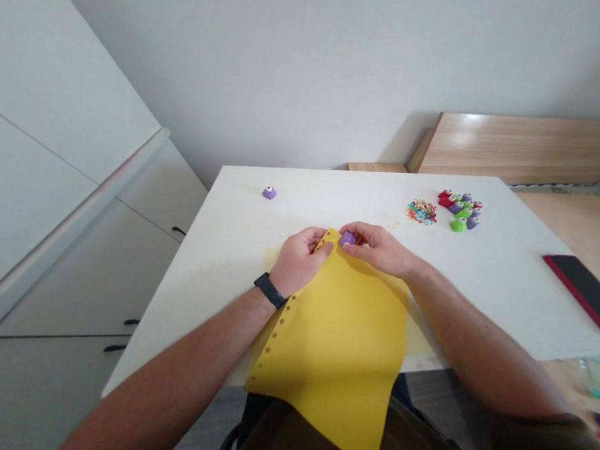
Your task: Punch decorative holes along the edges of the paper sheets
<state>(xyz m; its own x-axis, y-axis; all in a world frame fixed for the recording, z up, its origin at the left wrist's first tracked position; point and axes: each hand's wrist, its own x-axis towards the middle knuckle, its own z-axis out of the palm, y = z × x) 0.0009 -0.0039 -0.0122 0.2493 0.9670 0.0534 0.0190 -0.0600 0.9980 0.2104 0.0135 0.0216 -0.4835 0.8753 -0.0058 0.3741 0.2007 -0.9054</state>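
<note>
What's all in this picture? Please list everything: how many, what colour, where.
Table: 1, white, centre
Sheet: 1, yellow, front centre
Under-sheet: 1, pale yellow, beneath the sheet
Held punch: 1, purple, sheet's top
Lone punch: 1, purple, far left of table
Punch cluster: about a dozen, red, green, purple, far right of table
Confetti: 1 pile, multicoloured, beside the cluster
Case: 1, black and red, table's right
Cabinet: 1, white, left
Headboard: 1, wood-coloured, back right
Wall: 1, pale grey, back
Wristband: 1, black, left of centre
Left grip: 1, bare, holding the sheet
Right grip: 1, bare, around the held punch
</note>
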